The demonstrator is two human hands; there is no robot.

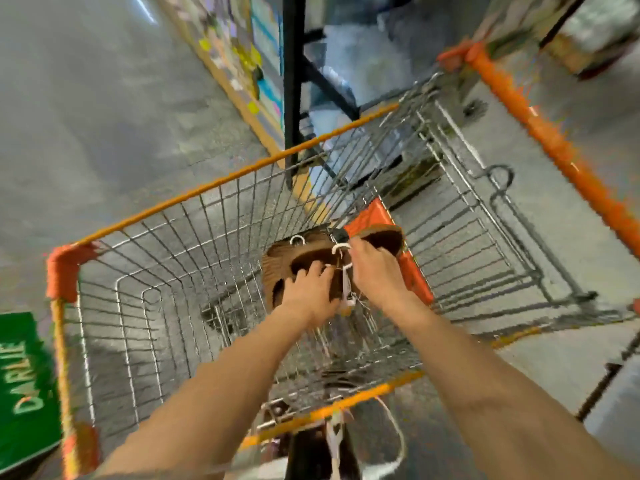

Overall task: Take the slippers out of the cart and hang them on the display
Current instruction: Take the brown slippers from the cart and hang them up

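Observation:
A wire shopping cart (pixel 221 188) with an orange rim fills the middle of the head view. Above its far right corner I hold brown slippers (pixel 280 265) on white hangers (pixel 341 249). My left hand (pixel 310 292) grips one brown slipper from below. My right hand (pixel 374 268) is closed on the white hanger and the edge of the other brown slipper (pixel 384 237). The whole image is blurred by motion.
A second orange-rimmed cart (pixel 540 133) stands nested at the right. A black display post (pixel 293 81) and colourful shelves (pixel 242 64) rise beyond the cart. A green carton (pixel 24 382) lies at the left edge. Grey floor spreads to the left.

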